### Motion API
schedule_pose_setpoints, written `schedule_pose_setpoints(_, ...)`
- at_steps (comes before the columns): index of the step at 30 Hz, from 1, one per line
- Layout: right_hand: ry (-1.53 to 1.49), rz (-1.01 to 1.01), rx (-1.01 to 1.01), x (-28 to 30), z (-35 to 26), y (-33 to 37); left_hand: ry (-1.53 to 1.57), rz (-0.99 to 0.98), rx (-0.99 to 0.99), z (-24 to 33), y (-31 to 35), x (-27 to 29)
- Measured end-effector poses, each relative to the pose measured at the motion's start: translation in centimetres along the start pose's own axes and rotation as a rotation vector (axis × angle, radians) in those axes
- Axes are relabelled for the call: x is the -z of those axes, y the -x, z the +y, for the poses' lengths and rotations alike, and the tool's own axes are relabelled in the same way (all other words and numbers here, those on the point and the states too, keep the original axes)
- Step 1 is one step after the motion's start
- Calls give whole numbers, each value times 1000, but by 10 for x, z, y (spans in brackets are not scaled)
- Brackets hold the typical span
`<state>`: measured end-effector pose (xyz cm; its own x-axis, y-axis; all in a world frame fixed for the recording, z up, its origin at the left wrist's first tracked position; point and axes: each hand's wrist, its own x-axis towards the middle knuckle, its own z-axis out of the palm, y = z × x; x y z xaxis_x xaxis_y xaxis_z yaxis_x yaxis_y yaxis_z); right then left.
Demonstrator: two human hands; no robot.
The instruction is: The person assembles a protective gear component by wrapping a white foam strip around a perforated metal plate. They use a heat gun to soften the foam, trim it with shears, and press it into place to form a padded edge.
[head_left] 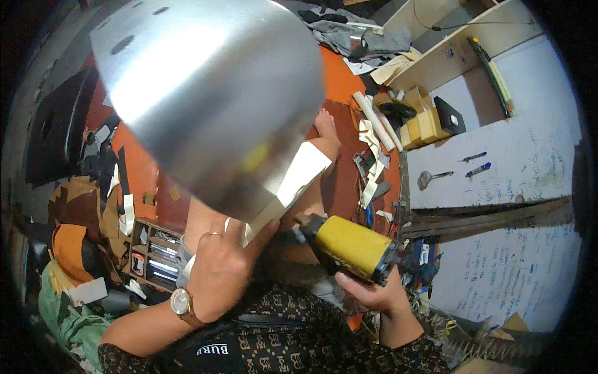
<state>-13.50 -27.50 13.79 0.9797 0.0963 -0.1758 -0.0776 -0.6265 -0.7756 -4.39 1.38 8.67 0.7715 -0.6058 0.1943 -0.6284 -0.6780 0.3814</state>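
My left hand [223,268], wearing a ring and a wristwatch, pinches a pale cream strip [304,171] that looks like a folded sheet material. From those fingers the strip runs up to the right across my bare legs. In my right hand [377,293] is a yellow and black staple-gun-shaped tool [352,245], its black nose pointing left toward the strip but apart from it. The right fingers are mostly hidden beneath the tool. A large, shiny metal lampshade [212,87] hangs over the scene and covers much of the upper left.
At the right, a white board with handwriting [486,187] carries two pens and a small round metal tool. Yellow blocks [423,128] and white rolls [377,121] stand nearby. A compartment box [156,255] sits at left among scraps. A coiled hose [479,352] lies lower right.
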Motion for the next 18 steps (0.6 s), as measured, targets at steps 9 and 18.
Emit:
schedule_pose_setpoints(9, -37, -41, -83, -13, -14, -22, 74, -60, 45, -4, 7, -7)
schedule_pose_setpoints(18, 65, -55, -10, -13, -20, -29, 63, -28, 26, -5, 9, -11)
